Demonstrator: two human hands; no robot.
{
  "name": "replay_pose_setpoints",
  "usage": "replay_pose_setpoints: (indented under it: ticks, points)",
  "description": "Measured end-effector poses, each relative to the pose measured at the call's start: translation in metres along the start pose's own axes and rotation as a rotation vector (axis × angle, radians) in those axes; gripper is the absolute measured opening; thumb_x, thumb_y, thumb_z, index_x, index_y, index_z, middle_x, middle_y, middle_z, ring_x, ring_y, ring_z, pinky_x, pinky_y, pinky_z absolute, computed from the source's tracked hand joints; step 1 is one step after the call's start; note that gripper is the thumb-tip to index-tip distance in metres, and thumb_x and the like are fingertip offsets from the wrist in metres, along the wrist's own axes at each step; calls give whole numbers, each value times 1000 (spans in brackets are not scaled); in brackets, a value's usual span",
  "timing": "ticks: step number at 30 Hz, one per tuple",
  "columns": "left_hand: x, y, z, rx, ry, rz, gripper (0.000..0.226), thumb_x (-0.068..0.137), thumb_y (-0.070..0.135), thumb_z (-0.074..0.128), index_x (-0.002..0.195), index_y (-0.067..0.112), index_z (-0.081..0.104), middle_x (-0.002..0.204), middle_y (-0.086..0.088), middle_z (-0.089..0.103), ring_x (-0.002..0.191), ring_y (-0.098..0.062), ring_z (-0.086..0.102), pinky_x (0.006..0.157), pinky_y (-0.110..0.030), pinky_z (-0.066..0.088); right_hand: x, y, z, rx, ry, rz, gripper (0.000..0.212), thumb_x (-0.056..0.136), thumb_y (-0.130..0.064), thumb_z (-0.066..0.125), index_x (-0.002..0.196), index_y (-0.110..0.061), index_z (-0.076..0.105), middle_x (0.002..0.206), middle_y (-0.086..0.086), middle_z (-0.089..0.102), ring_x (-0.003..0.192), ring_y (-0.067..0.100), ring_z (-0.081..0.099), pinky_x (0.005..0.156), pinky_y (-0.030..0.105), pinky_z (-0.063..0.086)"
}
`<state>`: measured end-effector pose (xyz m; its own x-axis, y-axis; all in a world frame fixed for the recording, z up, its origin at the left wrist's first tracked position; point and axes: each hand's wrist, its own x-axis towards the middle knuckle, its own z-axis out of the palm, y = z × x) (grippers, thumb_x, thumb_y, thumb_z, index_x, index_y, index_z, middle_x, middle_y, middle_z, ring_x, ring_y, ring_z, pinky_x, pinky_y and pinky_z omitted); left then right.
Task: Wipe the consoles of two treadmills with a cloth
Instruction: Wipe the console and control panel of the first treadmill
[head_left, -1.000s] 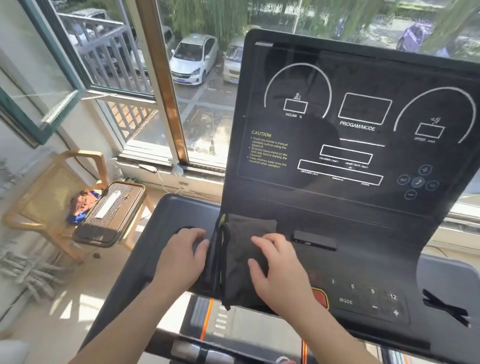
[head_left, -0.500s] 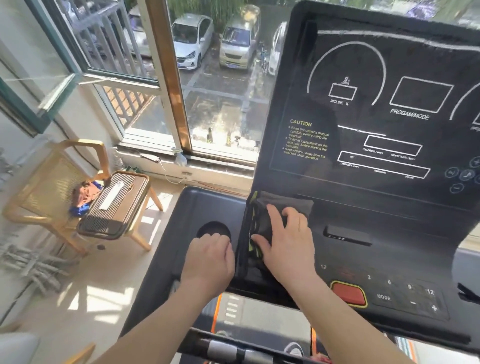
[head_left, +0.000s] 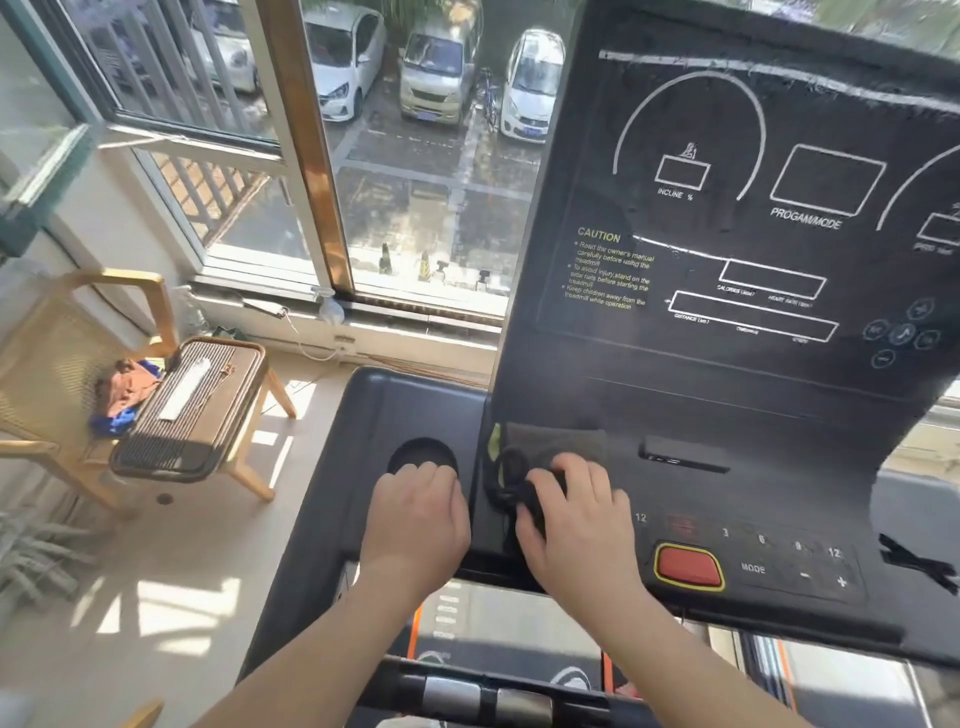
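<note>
A black treadmill console (head_left: 727, 364) fills the right half of the view, its upright display panel printed with white outlines and a yellow CAUTION text. A dark grey cloth (head_left: 550, 452) with a yellow-green edge lies bunched at the panel's lower left corner. My right hand (head_left: 576, 525) presses down on the cloth, fingers curled into its folds. My left hand (head_left: 415, 519) rests flat on the console's left tray, just below a round cup holder (head_left: 421, 454), and holds nothing. A red stop button (head_left: 688, 566) sits right of my right hand.
A wooden chair (head_left: 78, 374) stands at the left by the window, carrying a flat ribbed device (head_left: 192, 410) and crumpled clothes. Behind it runs the window sill (head_left: 363, 306), with parked cars outside. Black tape (head_left: 919, 564) marks the console's right side. The handlebar (head_left: 478, 696) crosses below.
My right hand has bunched the cloth and pulled it back from the panel's base. My left hand shifted slightly right, below the cup holder. The view has moved closer and left.
</note>
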<state>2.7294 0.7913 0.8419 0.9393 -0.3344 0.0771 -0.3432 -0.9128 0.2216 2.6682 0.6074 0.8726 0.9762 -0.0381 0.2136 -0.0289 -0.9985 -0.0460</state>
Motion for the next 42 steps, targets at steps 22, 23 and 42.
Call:
replay_pose_setpoints:
  ticks: [22,23,42]
  points:
    - [-4,-2,4,-105,87,15,20,96,21,50,77,24,47,72,7,44,65,-20,41,59,-38,40,16,-10,1,59,-25,-6,24,88,-42,62,97,-20,66,96,-1,55,85,25,55,58,35,46]
    - [-5,-2,4,-139,89,4,15,96,21,51,82,23,53,75,7,48,67,-20,43,61,-39,42,32,-13,4,56,-12,41,24,88,-41,64,99,-19,66,98,1,54,87,26,55,60,37,47]
    - [11,31,-11,-359,133,-236,24,86,3,62,104,17,68,100,-2,63,92,-28,56,83,-44,45,-11,52,-45,129,-443,-141,32,97,-47,51,117,-22,58,116,-2,55,112,23,55,82,40,52]
